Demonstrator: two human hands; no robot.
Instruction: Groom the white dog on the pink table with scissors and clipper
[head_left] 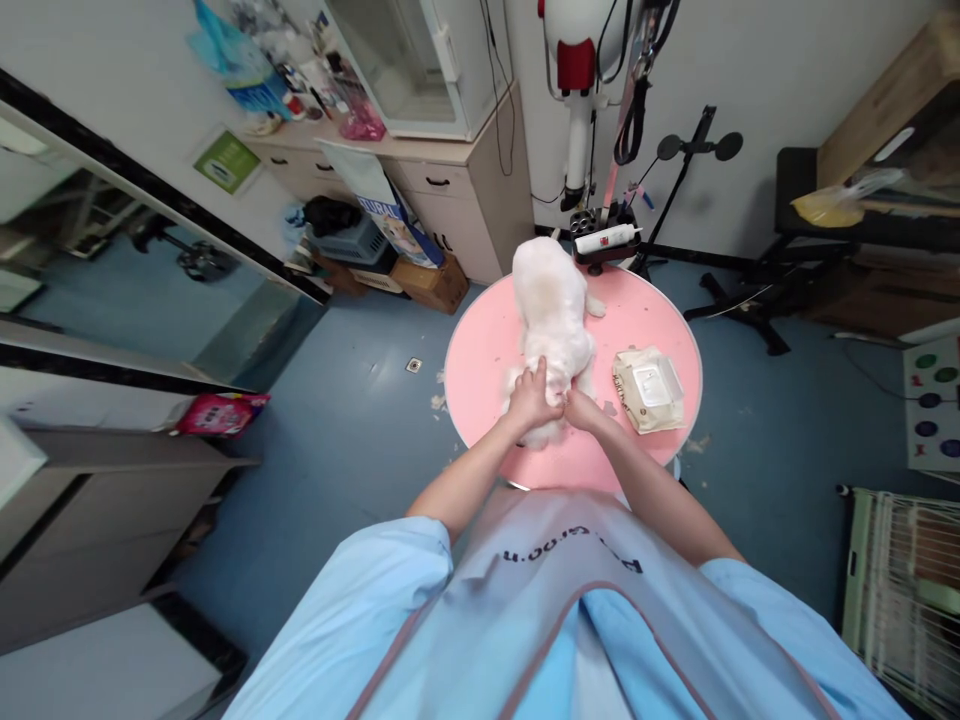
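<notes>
A white, short-clipped dog (551, 290) is on a round pink grooming table (480, 345), with its head toward me and its rump at the far side. My left hand (534, 400) grips the dog's head, its fingers laid over the fur. Close beside it, my right hand (582, 410) has its fingers pinched together at the side of the head, next to a pinkish patch that looks like an ear. What lies between those fingertips is too small to make out. To the right on the tabletop sits a pack of wipes (649, 388) with a white lid.
A holder (600, 262) with a white bottle (606, 240) is at the table's far edge. Behind it stand a white dryer (577, 110) and a black stand (686, 180). Cabinets (465, 200) line the far wall. Hair clippings (437, 402) lie on the floor; a wire cage (900, 580) is at right.
</notes>
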